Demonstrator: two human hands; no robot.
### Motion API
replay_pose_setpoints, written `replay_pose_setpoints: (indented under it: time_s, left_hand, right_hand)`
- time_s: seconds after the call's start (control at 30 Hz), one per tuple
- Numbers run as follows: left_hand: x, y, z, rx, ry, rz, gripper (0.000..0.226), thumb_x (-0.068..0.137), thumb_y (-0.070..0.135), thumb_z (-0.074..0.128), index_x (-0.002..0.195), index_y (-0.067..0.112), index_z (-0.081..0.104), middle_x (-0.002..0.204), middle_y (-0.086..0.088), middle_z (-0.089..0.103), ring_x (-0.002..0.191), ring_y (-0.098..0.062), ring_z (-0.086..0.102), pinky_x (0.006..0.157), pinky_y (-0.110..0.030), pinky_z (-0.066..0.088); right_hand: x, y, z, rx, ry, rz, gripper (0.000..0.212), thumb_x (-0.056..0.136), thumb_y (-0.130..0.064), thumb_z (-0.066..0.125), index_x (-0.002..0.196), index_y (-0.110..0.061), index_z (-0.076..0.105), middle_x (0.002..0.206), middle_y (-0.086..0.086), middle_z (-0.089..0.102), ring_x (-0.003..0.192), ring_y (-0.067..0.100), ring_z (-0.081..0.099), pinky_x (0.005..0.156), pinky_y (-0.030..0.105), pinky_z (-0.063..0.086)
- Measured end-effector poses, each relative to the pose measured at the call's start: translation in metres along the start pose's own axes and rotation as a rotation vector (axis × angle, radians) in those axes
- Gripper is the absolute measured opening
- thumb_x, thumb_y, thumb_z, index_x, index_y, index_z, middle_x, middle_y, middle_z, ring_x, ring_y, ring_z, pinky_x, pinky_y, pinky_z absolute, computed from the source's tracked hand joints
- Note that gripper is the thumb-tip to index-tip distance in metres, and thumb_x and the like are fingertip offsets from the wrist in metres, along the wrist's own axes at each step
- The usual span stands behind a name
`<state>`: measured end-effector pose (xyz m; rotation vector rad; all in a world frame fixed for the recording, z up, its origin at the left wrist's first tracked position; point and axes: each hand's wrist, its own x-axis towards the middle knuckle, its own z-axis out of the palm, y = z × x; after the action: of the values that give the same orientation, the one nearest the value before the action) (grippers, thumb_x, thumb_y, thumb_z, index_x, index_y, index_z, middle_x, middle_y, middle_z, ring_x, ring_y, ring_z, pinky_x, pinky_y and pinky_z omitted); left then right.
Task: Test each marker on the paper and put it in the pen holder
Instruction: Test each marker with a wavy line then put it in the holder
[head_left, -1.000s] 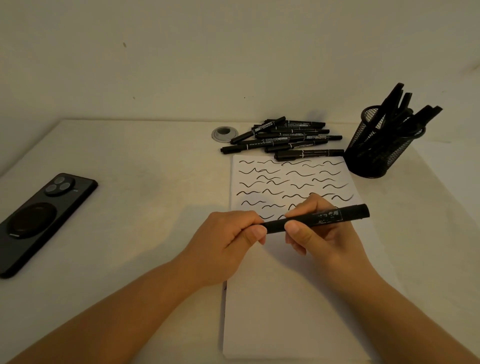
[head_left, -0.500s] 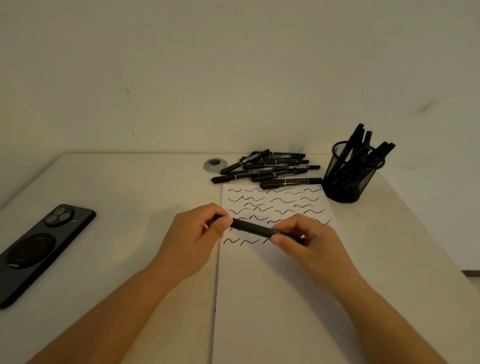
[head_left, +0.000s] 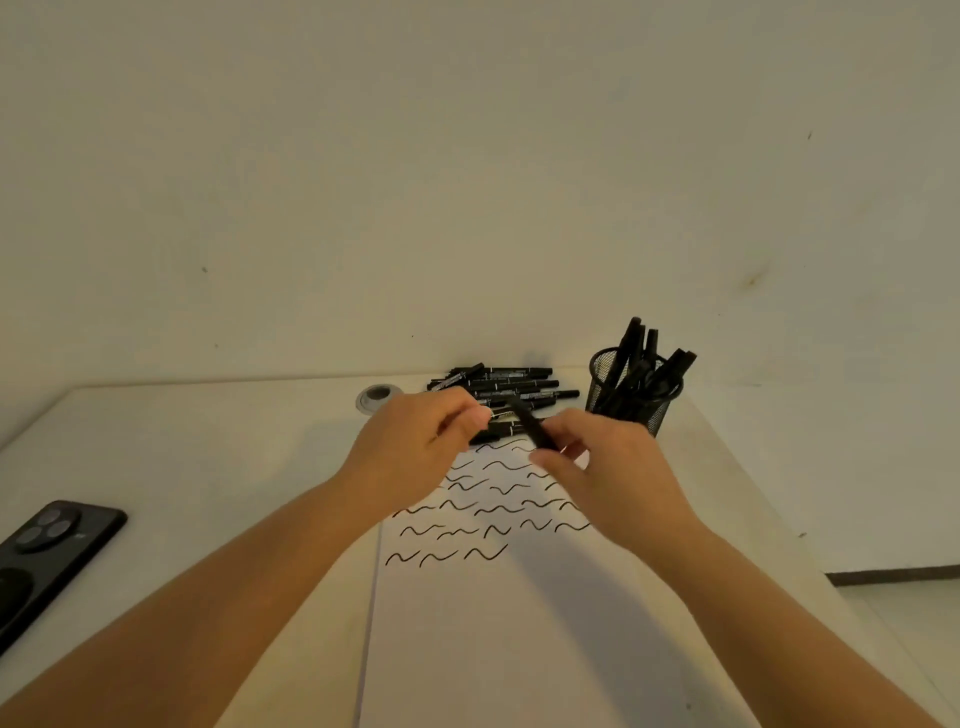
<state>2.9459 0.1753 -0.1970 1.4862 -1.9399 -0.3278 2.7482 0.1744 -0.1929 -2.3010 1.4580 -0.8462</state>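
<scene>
The slim black plastic marker (head_left: 532, 428) has left the left hand (head_left: 415, 441), whose fingers now curl, perhaps round its cap; the right hand (head_left: 613, 478) alone pinches it, raised beside the black wire-mesh pen holder (head_left: 631, 395), likely bound there.

1. A plain desk (head_left: 208, 441) in a home or small office is suggested, set against a bare cream wall (head_left: 467, 182).
2. Desk work is indicated by a cable grommet (head_left: 378, 396) in the desktop, a mesh pen holder (head_left: 631, 402), a heap of markers (head_left: 514, 387) and scribbled paper (head_left: 519, 623).
3. A phone (head_left: 47, 556) is laid face down at the left edge.
</scene>
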Motion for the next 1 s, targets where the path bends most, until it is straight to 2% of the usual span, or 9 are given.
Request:
replay_pose_setpoints:
  time_s: [0.07,0.2,0.33,0.47,0.6,0.7,0.83,1.0]
  left_hand:
    - [0.017,-0.013,0.004,0.089,-0.037,-0.092,0.018,0.091,0.042,0.045,0.083,0.032,0.058,0.067,0.011,0.061,0.056,-0.002,0.051,0.056,-0.027,0.042]
    - [0.05,-0.041,0.01,0.282,-0.127,-0.21,0.014,0.091,0.034,0.048,0.097,0.031,0.06,0.096,0.01,0.064,0.083,-0.013,0.059,0.072,-0.03,0.048]
    - [0.076,-0.063,0.014,0.368,-0.184,-0.216,0.022,0.092,0.028,0.046,0.111,0.025,0.058,0.111,0.001,0.062,0.097,-0.019,0.057,0.081,-0.032,0.047]
    - [0.089,-0.077,0.026,0.462,-0.169,-0.137,0.025,0.093,0.028,0.047,0.116,0.024,0.055,0.116,-0.002,0.055,0.104,-0.021,0.05,0.081,-0.034,0.044]
    - [0.094,-0.089,0.03,0.494,-0.145,-0.181,0.028,0.093,0.027,0.047,0.12,0.02,0.051,0.118,-0.005,0.054,0.106,-0.024,0.05,0.083,-0.039,0.047]
    - [0.094,-0.098,0.03,0.513,-0.149,-0.258,0.027,0.093,0.027,0.046,0.117,0.017,0.052,0.114,-0.008,0.056,0.103,-0.026,0.053,0.083,-0.038,0.047]
    - [0.093,-0.105,0.031,0.555,-0.2,-0.351,0.024,0.093,0.031,0.046,0.11,0.018,0.057,0.109,-0.007,0.059,0.098,-0.025,0.055,0.078,-0.033,0.045]
    - [0.092,-0.11,0.036,0.525,-0.182,-0.36,0.023,0.093,0.031,0.046,0.106,0.016,0.059,0.104,-0.008,0.061,0.095,-0.027,0.057,0.074,-0.032,0.044]
  right_hand:
    - [0.01,0.009,-0.013,0.047,0.085,0.048,0.012,0.084,-0.031,0.063,0.095,-0.027,0.063,0.078,-0.015,0.063,0.076,0.006,0.061,0.073,0.028,0.049]
    - [0.029,0.022,-0.038,0.111,0.194,0.082,0.012,0.085,-0.025,0.062,0.096,-0.024,0.059,0.076,-0.024,0.056,0.074,-0.007,0.054,0.066,0.015,0.041]
    - [0.038,0.027,-0.054,0.212,0.356,0.103,0.014,0.086,-0.022,0.061,0.096,-0.026,0.052,0.078,-0.024,0.056,0.075,-0.006,0.055,0.068,0.022,0.044]
    - [0.043,0.031,-0.058,0.246,0.503,0.107,0.016,0.086,-0.023,0.061,0.095,-0.027,0.049,0.08,-0.025,0.056,0.076,-0.003,0.057,0.064,0.024,0.046]
    - [0.045,0.039,-0.049,0.212,0.458,0.147,0.016,0.087,-0.021,0.06,0.096,-0.024,0.046,0.083,-0.016,0.057,0.076,0.012,0.061,0.069,0.031,0.051]
    - [0.047,0.045,-0.045,0.209,0.454,0.175,0.018,0.087,-0.019,0.06,0.098,-0.022,0.046,0.086,-0.009,0.06,0.081,0.017,0.061,0.07,0.034,0.052]
    - [0.047,0.051,-0.04,0.194,0.398,0.225,0.032,0.086,-0.015,0.06,0.11,-0.027,0.042,0.094,0.002,0.065,0.085,0.023,0.063,0.072,0.04,0.053]
    - [0.047,0.055,-0.033,0.009,0.333,0.24,0.047,0.086,-0.019,0.06,0.125,-0.026,0.034,0.089,0.01,0.065,0.079,0.031,0.061,0.066,0.041,0.051]
